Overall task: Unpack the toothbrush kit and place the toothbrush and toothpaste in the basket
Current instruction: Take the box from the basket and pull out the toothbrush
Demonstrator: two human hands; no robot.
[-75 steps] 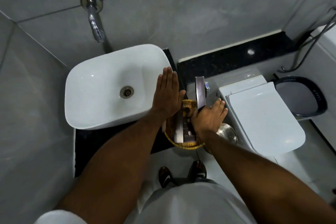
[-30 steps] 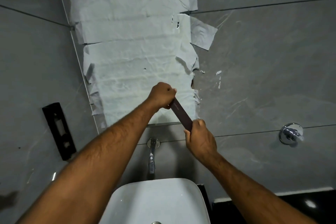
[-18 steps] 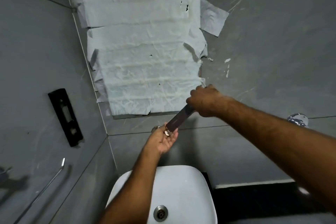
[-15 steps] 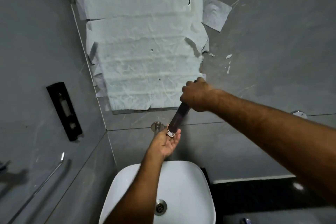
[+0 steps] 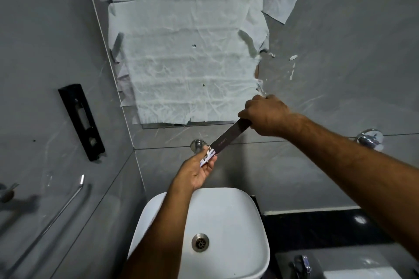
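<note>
We see a dark brown kit box (image 5: pixel 229 138) with a white-and-blue patterned item (image 5: pixel 207 158) at its lower end — the sink (image 5: pixel 238 222) is plain white, the wall tiles (image 5: pixel 340 52) grey with pale veining, the paper (image 5: pixel 181 52) over the mirror off-white — the wall bracket (image 5: pixel 81 122) black.

Two bare hands are in view: one left hand (image 5: pixel 196 171) near the middle, one right hand (image 5: pixel 265 113) farther off to the right. Between them is one long dark brown kit box (image 5: pixel 229 137), with one small white packet (image 5: pixel 207 158) at its near end. One white ceramic basin (image 5: pixel 238 222) sits near, with one round metal drain (image 5: pixel 200 242). One metal spout (image 5: pixel 197 144) and one chrome wall valve (image 5: pixel 370 138) show. One black wall bracket (image 5: pixel 81 121) and one metal rail (image 5: pixel 45 229) are at left.
</note>
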